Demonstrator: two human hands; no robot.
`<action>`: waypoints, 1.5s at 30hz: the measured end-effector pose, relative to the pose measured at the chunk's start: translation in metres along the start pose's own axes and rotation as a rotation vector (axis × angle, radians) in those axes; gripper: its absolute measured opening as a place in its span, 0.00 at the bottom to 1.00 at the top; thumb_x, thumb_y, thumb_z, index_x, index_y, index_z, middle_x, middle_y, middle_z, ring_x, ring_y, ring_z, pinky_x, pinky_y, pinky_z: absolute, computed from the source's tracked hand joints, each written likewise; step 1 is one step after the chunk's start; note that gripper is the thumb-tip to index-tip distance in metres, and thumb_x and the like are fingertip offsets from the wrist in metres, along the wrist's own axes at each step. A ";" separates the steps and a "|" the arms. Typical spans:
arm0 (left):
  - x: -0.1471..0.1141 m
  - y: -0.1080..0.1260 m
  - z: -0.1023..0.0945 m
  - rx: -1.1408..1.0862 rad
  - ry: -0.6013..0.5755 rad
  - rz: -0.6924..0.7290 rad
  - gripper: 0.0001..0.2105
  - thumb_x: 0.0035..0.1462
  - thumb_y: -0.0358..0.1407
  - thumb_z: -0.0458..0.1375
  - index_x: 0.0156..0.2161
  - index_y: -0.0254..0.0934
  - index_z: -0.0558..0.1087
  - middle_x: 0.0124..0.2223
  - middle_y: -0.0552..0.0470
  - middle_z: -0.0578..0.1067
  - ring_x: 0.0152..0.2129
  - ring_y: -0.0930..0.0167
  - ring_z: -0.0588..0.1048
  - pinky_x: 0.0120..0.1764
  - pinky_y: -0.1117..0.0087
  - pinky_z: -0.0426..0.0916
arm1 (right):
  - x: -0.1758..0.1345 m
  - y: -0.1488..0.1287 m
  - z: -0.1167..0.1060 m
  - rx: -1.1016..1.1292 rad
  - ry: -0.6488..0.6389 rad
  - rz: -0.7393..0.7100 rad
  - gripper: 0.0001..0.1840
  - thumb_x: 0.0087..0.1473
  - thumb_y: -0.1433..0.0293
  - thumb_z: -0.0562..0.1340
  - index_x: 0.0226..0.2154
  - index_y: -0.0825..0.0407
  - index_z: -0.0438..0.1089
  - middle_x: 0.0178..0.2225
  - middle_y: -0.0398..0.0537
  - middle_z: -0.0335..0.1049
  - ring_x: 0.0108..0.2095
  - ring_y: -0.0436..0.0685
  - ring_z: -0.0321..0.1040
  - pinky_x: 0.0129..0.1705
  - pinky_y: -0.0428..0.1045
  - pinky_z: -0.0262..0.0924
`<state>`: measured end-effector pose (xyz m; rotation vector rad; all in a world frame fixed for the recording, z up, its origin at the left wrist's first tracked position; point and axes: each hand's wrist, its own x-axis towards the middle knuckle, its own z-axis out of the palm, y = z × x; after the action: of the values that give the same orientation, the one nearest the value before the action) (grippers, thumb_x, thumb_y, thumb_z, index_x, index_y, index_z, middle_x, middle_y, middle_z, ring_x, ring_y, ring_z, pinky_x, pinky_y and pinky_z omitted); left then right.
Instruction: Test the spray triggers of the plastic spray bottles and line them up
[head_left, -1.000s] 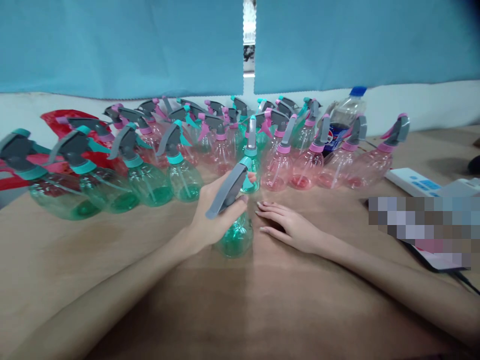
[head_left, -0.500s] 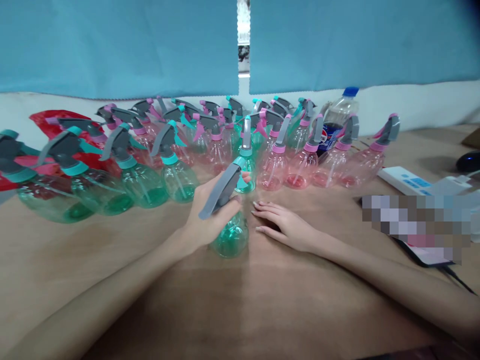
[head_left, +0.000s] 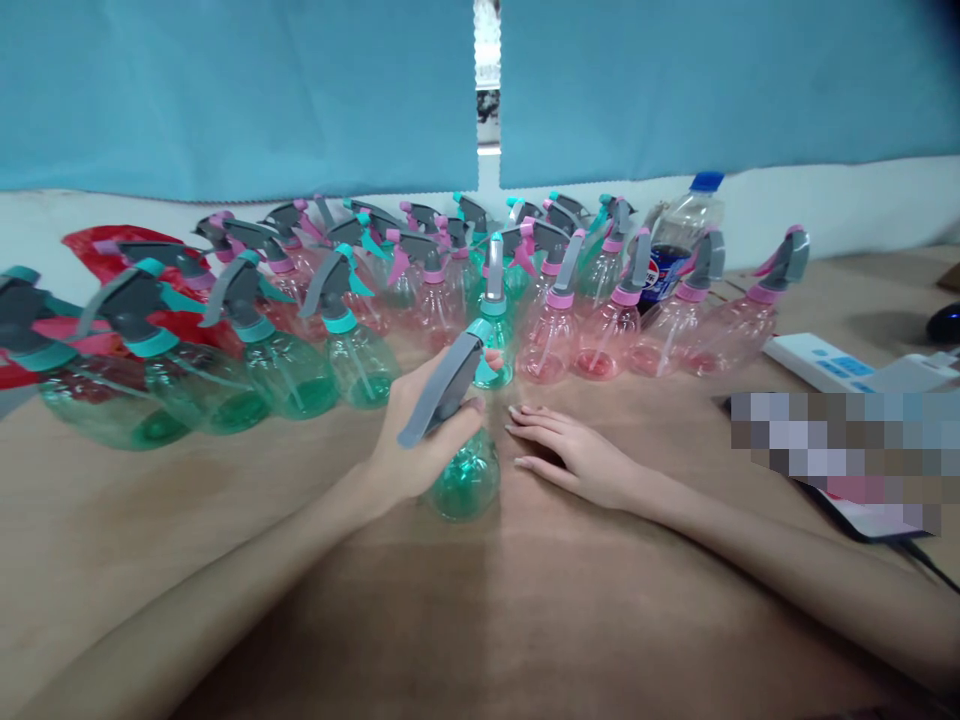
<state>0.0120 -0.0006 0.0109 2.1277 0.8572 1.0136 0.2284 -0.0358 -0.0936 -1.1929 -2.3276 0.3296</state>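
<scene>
My left hand is wrapped round the neck of a green spray bottle with a grey and teal trigger head. The bottle is close in front of me, near the middle of the view; my fingers hide its collar. To its right my right hand lies on the table, palm down with fingers stretched out, holding nothing. Just behind the held bottle stands another green spray bottle. A row of green spray bottles extends to the left, and clear pink spray bottles stand to the right.
More spray bottles crowd the back of the wooden table. A cola bottle with a blue cap stands behind the pink row. A red plastic bag lies at left. A white power strip and a blurred-out device with a cable lie at right.
The view has shifted very slightly. My left hand keeps its hold on the green spray bottle, and my right hand stays flat in the same place.
</scene>
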 end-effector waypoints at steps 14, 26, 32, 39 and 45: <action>0.000 0.002 0.000 -0.019 0.006 -0.015 0.15 0.50 0.31 0.54 0.45 0.39 0.70 0.25 0.58 0.69 0.19 0.73 0.64 0.27 0.69 0.61 | 0.000 0.001 0.001 0.026 0.001 -0.007 0.23 0.63 0.60 0.55 0.57 0.51 0.64 0.57 0.55 0.66 0.61 0.63 0.57 0.61 0.63 0.55; 0.001 0.002 -0.004 -0.004 -0.035 -0.072 0.16 0.50 0.33 0.54 0.46 0.40 0.69 0.27 0.57 0.70 0.21 0.71 0.67 0.27 0.69 0.62 | 0.000 -0.001 0.001 0.029 0.008 0.032 0.23 0.62 0.61 0.56 0.57 0.52 0.65 0.59 0.56 0.64 0.61 0.63 0.58 0.61 0.62 0.56; 0.001 0.004 -0.007 -0.030 -0.083 -0.056 0.15 0.49 0.30 0.53 0.45 0.39 0.68 0.25 0.58 0.68 0.21 0.71 0.67 0.29 0.68 0.65 | 0.000 -0.001 0.001 0.037 0.006 0.024 0.23 0.62 0.60 0.56 0.57 0.51 0.65 0.58 0.55 0.65 0.61 0.63 0.57 0.61 0.63 0.55; 0.001 0.003 -0.009 -0.022 -0.100 -0.043 0.13 0.49 0.31 0.53 0.42 0.39 0.68 0.22 0.59 0.65 0.17 0.73 0.63 0.24 0.69 0.59 | 0.000 0.000 0.001 0.054 0.021 0.013 0.23 0.62 0.60 0.56 0.57 0.49 0.65 0.58 0.55 0.66 0.61 0.63 0.58 0.60 0.64 0.56; 0.004 0.006 -0.010 0.039 -0.074 0.023 0.07 0.50 0.30 0.52 0.36 0.38 0.67 0.29 0.55 0.69 0.22 0.72 0.66 0.27 0.69 0.61 | 0.000 -0.001 0.000 0.036 0.012 0.011 0.23 0.63 0.60 0.56 0.57 0.51 0.65 0.58 0.56 0.65 0.61 0.63 0.57 0.61 0.63 0.56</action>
<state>0.0074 0.0015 0.0221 2.1986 0.8246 0.9305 0.2278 -0.0360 -0.0936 -1.1878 -2.2957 0.3657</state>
